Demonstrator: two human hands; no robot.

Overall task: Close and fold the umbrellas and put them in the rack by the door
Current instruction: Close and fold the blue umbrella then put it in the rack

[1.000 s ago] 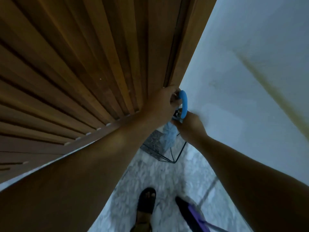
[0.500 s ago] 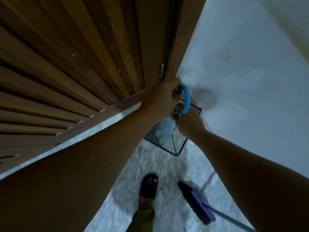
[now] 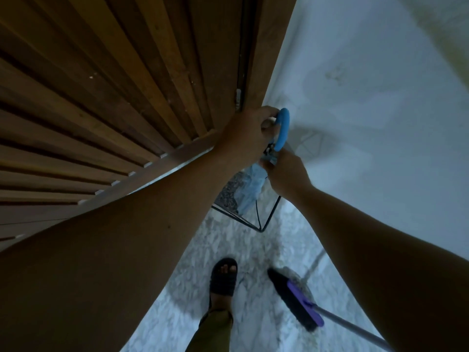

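A folded light-blue umbrella (image 3: 250, 190) with a curved blue handle (image 3: 283, 128) stands upright in the black wire rack (image 3: 266, 221) in the corner beside the wooden door. My left hand (image 3: 247, 137) grips the top of the umbrella just under the handle. My right hand (image 3: 286, 172) holds the umbrella's bunched fabric a little lower, on the wall side. The lower end of the umbrella is hidden inside the rack.
The slatted wooden door (image 3: 114, 97) fills the left, a white wall (image 3: 368, 110) the right. A broom with a black head and purple band (image 3: 299, 304) lies on the marble floor (image 3: 253, 250) near my sandalled foot (image 3: 223, 278).
The view has tilted down and back, so the rack, foot and broom show more fully. Both hands keep their hold on the umbrella over the rack, and the handle sits a little higher in view.
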